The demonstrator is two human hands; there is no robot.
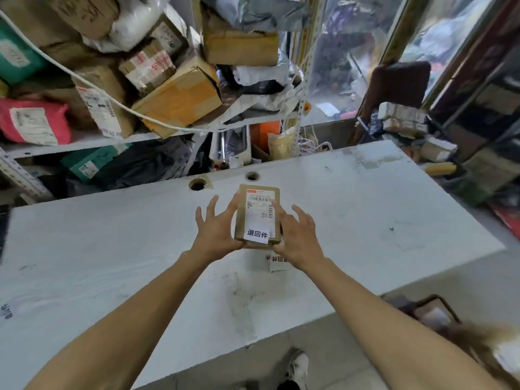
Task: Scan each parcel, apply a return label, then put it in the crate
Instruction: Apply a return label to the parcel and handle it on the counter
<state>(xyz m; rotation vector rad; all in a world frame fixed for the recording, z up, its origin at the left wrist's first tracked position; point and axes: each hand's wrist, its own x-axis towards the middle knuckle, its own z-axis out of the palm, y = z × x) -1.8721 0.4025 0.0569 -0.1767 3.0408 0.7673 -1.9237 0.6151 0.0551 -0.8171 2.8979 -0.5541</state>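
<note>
The parcel [257, 216] is held between left hand [215, 230] and right hand [298, 237], label up, so the return label [257, 235] is pressed flat above the table [365, 220].

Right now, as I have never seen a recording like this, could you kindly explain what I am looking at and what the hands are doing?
This is one picture from a wide-angle camera worn on a person's head, looking forward and down. No machine is involved: the two bare arms are the wearer's own. The left hand and right hand hold a small brown cardboard parcel between them, fingers mostly spread, above a large white table. The parcel carries a printed barcode label and a white return sticker with black characters. More such stickers lie on the table beneath. Behind stand shelves piled with parcels.
</note>
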